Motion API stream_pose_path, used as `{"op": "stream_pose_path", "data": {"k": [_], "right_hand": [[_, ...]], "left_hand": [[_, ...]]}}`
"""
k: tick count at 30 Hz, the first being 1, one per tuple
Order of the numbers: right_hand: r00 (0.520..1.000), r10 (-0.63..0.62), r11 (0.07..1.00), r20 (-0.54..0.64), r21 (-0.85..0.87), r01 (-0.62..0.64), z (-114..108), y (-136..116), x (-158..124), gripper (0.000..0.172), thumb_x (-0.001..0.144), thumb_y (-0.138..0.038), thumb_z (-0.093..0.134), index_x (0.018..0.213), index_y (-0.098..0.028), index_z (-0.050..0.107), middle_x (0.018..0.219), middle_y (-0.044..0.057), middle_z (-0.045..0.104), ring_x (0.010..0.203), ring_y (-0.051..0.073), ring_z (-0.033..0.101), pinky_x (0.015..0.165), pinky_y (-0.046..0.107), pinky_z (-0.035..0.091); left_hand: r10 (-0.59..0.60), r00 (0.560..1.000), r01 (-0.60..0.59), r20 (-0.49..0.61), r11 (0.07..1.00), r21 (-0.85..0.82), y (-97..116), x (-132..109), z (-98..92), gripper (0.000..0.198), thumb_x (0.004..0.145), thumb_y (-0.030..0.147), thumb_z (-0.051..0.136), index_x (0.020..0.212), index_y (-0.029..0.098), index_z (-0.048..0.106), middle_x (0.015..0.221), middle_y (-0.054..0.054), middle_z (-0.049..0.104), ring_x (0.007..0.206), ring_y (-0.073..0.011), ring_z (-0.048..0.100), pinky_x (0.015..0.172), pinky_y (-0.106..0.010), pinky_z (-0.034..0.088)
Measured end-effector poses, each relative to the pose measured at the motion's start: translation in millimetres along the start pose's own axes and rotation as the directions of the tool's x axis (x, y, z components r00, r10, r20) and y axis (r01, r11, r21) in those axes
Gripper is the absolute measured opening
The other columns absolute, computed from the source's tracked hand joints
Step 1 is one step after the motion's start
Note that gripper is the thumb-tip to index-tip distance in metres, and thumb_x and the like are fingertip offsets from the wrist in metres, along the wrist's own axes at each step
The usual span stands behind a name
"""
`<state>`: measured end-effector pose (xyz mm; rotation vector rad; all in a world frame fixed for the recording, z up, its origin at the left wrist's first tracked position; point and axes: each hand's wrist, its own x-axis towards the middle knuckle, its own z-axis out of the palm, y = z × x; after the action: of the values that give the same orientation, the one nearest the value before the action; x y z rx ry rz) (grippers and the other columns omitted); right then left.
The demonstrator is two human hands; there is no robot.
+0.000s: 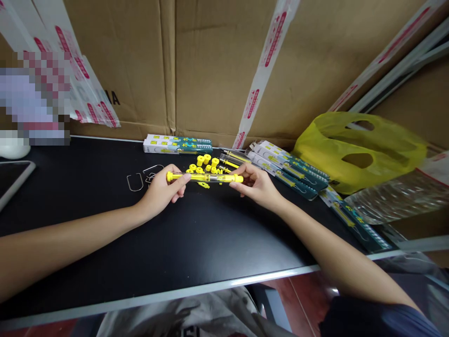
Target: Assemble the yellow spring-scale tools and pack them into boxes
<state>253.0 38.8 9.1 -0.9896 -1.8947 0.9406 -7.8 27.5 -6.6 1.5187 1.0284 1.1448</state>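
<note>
A clear tubular spring scale (213,178) with yellow end caps lies level between my two hands above the black table. My left hand (164,185) is closed round its left end, by the yellow cap. At the right end, the fingers of my right hand (254,182) pinch the other yellow cap. Just behind the tube sit several small yellow plastic caps (213,162), partly covered by it. Bent metal wire hooks (134,182) lie beside my left hand. More clear tubes with yellow parts (231,161) rest behind my right hand.
A printed box (177,144) stands at the back, and several more boxes (287,166) are stacked to the right. Behind these are a yellow plastic bag (326,145) and clear plastic packaging (393,196). A tablet-like device (16,180) lies far left. Tall cardboard (210,70) borders the back.
</note>
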Motion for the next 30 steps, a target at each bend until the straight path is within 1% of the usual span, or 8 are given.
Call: {"op": "stream_pose_path", "data": {"k": [9,17,26,30], "right_hand": [[1.000,-0.005,1.000,-0.003,-0.026,0.005,-0.2,-0.2,-0.1,0.031,0.076,-0.040,0.072,0.086,-0.019,0.052,0.070,-0.002,0.058,0.049,0.008,0.047,0.043,0.022,0.046],[1.000,0.003,1.000,-0.003,-0.015,-0.003,0.8,-0.5,0.1,0.032,0.076,-0.043,0.072,0.085,-0.020,0.052,0.071,-0.001,0.058,0.050,0.009,0.047,0.044,0.023,0.046],[1.000,0.002,1.000,0.002,-0.020,-0.002,0.4,-0.2,0.5,0.032,0.075,-0.043,0.072,0.086,-0.019,0.053,0.069,-0.002,0.057,0.051,0.009,0.047,0.044,0.022,0.045],[1.000,-0.010,1.000,0.004,-0.024,0.010,0.3,0.0,0.6,0.032,0.076,-0.042,0.072,0.086,-0.019,0.053,0.072,-0.001,0.058,0.053,0.009,0.048,0.046,0.022,0.045]], "left_hand": [[0.002,1.000,-0.002,0.006,1.000,-0.014,0.6,0.1,0.5,0.026,0.087,0.035,0.058,0.075,0.019,0.041,0.055,0.008,0.053,0.039,-0.0034,0.041,0.042,-0.017,0.032],[0.008,1.000,-0.008,0.003,1.000,-0.011,0.4,-0.6,-1.2,0.027,0.086,0.036,0.059,0.075,0.020,0.041,0.054,0.007,0.053,0.039,-0.0040,0.041,0.042,-0.018,0.033],[0.012,1.000,-0.012,0.003,1.000,-0.006,0.5,0.0,0.5,0.027,0.087,0.036,0.058,0.075,0.020,0.041,0.055,0.007,0.053,0.039,-0.0039,0.041,0.043,-0.018,0.033],[0.016,1.000,-0.016,0.007,1.000,-0.009,1.0,-0.5,0.4,0.026,0.087,0.035,0.058,0.075,0.019,0.041,0.055,0.007,0.053,0.039,-0.0037,0.041,0.043,-0.018,0.033]]}}
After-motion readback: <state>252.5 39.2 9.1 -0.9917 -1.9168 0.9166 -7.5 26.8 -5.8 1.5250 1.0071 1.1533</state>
